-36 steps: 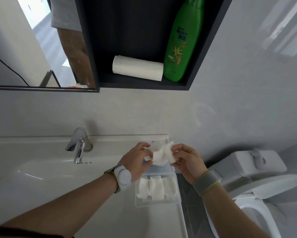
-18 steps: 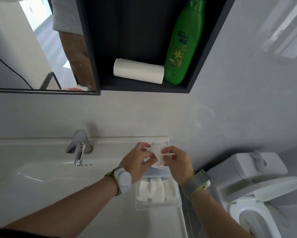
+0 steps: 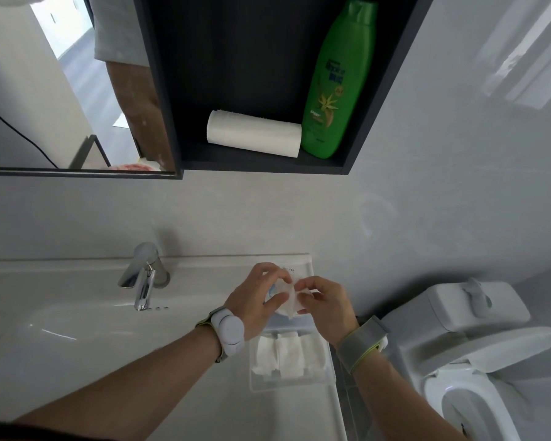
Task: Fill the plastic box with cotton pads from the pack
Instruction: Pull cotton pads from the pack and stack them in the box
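Note:
A clear plastic box (image 3: pixel 288 386) sits on the right end of the white counter and holds white cotton pads (image 3: pixel 288 356) standing in a row. Just behind it lies the pack of pads (image 3: pixel 288 270), white with blue print, mostly hidden under my hands. My left hand (image 3: pixel 256 300) and my right hand (image 3: pixel 326 305) meet over the pack, and both pinch a white cotton pad (image 3: pixel 290 299) between their fingertips, above the far end of the box.
A white sink basin (image 3: pixel 76 316) with a chrome tap (image 3: pixel 143 278) fills the left. A toilet (image 3: pixel 478 351) stands at the right, past the counter edge. Overhead, a dark shelf (image 3: pixel 261 162) carries a paper roll (image 3: pixel 253 133) and a green bottle (image 3: pixel 334 81), with a mirror (image 3: pixel 61 90) beside it.
The loose, spread pad I held a second ago is now gathered smaller between my fingertips. My right hand has moved left and closer to my left hand.

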`<state>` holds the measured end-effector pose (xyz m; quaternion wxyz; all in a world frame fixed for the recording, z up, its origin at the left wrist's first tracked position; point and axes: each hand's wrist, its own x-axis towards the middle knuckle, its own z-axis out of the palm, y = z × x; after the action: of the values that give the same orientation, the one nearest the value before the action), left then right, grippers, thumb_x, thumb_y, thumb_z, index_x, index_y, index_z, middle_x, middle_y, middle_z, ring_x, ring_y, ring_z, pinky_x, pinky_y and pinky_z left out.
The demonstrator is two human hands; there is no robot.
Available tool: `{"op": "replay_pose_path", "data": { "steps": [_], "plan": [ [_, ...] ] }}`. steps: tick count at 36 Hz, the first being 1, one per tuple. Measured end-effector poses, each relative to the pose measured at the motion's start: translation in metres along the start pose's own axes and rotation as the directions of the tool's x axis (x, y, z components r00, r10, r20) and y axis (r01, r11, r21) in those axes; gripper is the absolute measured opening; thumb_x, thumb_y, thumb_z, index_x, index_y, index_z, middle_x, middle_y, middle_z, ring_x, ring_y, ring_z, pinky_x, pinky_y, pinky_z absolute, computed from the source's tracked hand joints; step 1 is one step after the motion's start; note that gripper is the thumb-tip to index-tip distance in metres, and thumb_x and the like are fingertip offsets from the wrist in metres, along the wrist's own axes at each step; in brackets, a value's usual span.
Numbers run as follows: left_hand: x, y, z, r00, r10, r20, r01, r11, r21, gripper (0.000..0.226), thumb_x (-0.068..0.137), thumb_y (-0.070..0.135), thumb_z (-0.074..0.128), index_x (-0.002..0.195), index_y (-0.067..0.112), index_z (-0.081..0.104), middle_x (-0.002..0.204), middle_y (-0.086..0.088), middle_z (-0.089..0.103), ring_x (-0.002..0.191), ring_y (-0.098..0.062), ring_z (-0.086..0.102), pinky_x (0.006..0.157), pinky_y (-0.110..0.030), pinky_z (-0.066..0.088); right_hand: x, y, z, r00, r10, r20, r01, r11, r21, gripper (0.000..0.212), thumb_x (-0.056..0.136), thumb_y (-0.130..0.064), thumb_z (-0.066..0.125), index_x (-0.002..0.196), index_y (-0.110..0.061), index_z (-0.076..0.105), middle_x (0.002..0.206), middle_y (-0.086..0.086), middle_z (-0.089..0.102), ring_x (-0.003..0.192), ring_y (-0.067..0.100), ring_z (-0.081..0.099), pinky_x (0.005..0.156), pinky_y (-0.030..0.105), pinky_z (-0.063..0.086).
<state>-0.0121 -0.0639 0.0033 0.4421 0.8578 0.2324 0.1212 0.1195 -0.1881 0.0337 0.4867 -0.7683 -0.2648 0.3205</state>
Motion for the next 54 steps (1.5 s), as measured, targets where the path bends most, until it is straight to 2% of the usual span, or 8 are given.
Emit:
{"op": "replay_pose_path", "data": {
  "steps": [11, 14, 17, 22, 28, 34, 43, 54],
  "plan": [
    [0.008, 0.008, 0.000, 0.993, -0.115, 0.020, 0.117, 0.971, -0.208, 0.004, 0.096, 0.028, 0.062, 0.094, 0.029, 0.059, 0.126, 0.016, 0.047, 0.117, 0.006, 0.048, 0.088, -0.001, 0.030, 0.001, 0.001, -0.002, 0.998, 0.055, 0.016, -0.056, 0.998, 0.013, 0.026, 0.089, 0.004, 0.052, 0.088, -0.012, 0.073, 0.095, 0.008, 0.070, 0.081, 0.023, 0.070, 0.072, 0.038, 0.061],
    [0.012, 0.008, 0.002, 0.983, -0.182, 0.003, 0.173, 0.934, -0.314, 0.004, 0.096, 0.025, 0.063, 0.095, 0.023, 0.060, 0.126, 0.013, 0.051, 0.119, -0.003, 0.051, 0.091, -0.009, 0.035, -0.002, -0.002, -0.003, 0.998, 0.064, 0.017, -0.064, 0.997, 0.039, 0.031, 0.089, -0.001, 0.049, 0.086, -0.016, 0.076, 0.091, 0.003, 0.073, 0.082, 0.024, 0.070, 0.073, 0.041, 0.061],
    [0.015, 0.011, 0.003, 0.972, -0.236, -0.005, 0.219, 0.910, -0.351, 0.007, 0.095, 0.028, 0.063, 0.094, 0.021, 0.062, 0.123, 0.012, 0.054, 0.118, -0.007, 0.053, 0.093, -0.021, 0.040, -0.006, -0.008, -0.005, 0.998, 0.043, 0.046, -0.045, 0.998, 0.046, 0.021, 0.093, -0.020, 0.057, 0.088, -0.019, 0.077, 0.085, -0.002, 0.074, 0.079, 0.022, 0.070, 0.071, 0.039, 0.061],
    [0.017, 0.020, 0.004, 0.957, -0.291, -0.025, 0.264, 0.899, -0.351, 0.014, 0.094, 0.029, 0.065, 0.093, 0.015, 0.066, 0.120, 0.010, 0.057, 0.110, -0.006, 0.053, 0.080, -0.007, 0.033, -0.004, -0.006, 0.000, 0.997, 0.023, 0.068, -0.012, 0.987, -0.163, 0.034, 0.080, -0.056, 0.066, 0.094, -0.026, 0.075, 0.080, -0.006, 0.073, 0.072, 0.014, 0.070, 0.067, 0.034, 0.060],
    [0.015, 0.016, 0.005, 0.958, -0.286, -0.028, 0.262, 0.908, -0.327, 0.015, 0.094, 0.041, 0.062, 0.095, 0.026, 0.064, 0.118, 0.008, 0.059, 0.114, -0.009, 0.056, 0.099, -0.032, 0.043, -0.002, -0.009, -0.005, 0.999, 0.027, -0.043, -0.029, 0.999, -0.040, 0.010, 0.088, -0.010, 0.064, 0.081, -0.013, 0.070, 0.072, 0.002, 0.067, 0.063, 0.016, 0.062, 0.056, 0.026, 0.055],
    [0.010, 0.015, 0.002, 0.969, -0.245, -0.022, 0.229, 0.931, -0.284, 0.013, 0.095, 0.040, 0.062, 0.096, 0.027, 0.064, 0.117, 0.011, 0.058, 0.112, -0.006, 0.055, 0.098, -0.027, 0.041, -0.001, -0.009, -0.010, 0.994, 0.081, -0.069, -0.077, 0.995, 0.061, 0.010, 0.089, -0.003, 0.059, 0.088, -0.005, 0.069, 0.085, 0.016, 0.070, 0.078, 0.035, 0.067, 0.065, 0.039, 0.061],
    [0.011, 0.016, 0.003, 0.979, -0.203, -0.013, 0.196, 0.960, -0.201, 0.010, 0.091, 0.038, 0.065, 0.092, 0.031, 0.058, 0.117, 0.012, 0.056, 0.110, -0.007, 0.053, 0.096, -0.027, 0.041, -0.007, -0.010, -0.016, 0.998, 0.060, -0.026, -0.054, 0.981, 0.185, 0.026, 0.088, 0.006, 0.054, 0.105, -0.013, 0.053, 0.083, 0.015, 0.073, 0.075, 0.031, 0.069, 0.068, 0.043, 0.060],
    [-0.003, 0.012, -0.004, 0.987, -0.160, 0.013, 0.160, 0.986, -0.042, 0.012, 0.089, 0.042, 0.066, 0.091, 0.032, 0.062, 0.124, 0.020, 0.045, 0.101, -0.011, 0.059, 0.078, -0.004, 0.035, -0.035, 0.021, -0.042, 0.997, 0.004, -0.078, 0.005, 0.992, 0.124, 0.023, 0.084, 0.016, 0.055, 0.079, -0.001, 0.069, 0.081, 0.008, 0.068, 0.071, 0.019, 0.065, 0.070, 0.054, 0.058]
  ]
}}
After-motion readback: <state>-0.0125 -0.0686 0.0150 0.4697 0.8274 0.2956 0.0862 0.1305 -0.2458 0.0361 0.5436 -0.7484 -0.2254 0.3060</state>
